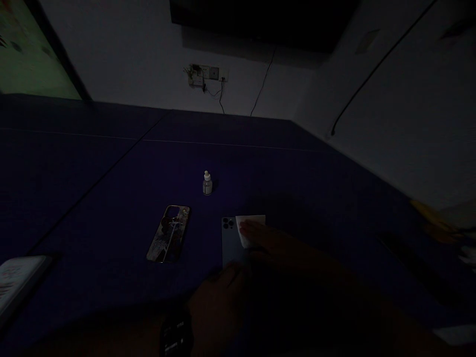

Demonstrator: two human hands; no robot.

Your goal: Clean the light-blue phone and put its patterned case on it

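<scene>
A smartphone [231,248] lies face down on the dark blue surface, its several camera lenses at the top left corner. My left hand [219,302], with a black smartwatch [176,333] on its wrist, grips the phone's lower end; its fingers are dim but look closed there. Under the fingers of my right hand [266,240] is a white wipe [251,219], pressed on the upper right of the phone's back. Left of the phone lies a patterned phone case [170,235]. Beyond them a small dropper bottle [207,184] with a white cap stands upright.
The room is very dark. At the left edge sits a white box [22,277]. A dark long object [412,265] and something yellow [435,218] lie to the right. Sockets with cables [208,73] and a black screen [260,25] are on the far wall.
</scene>
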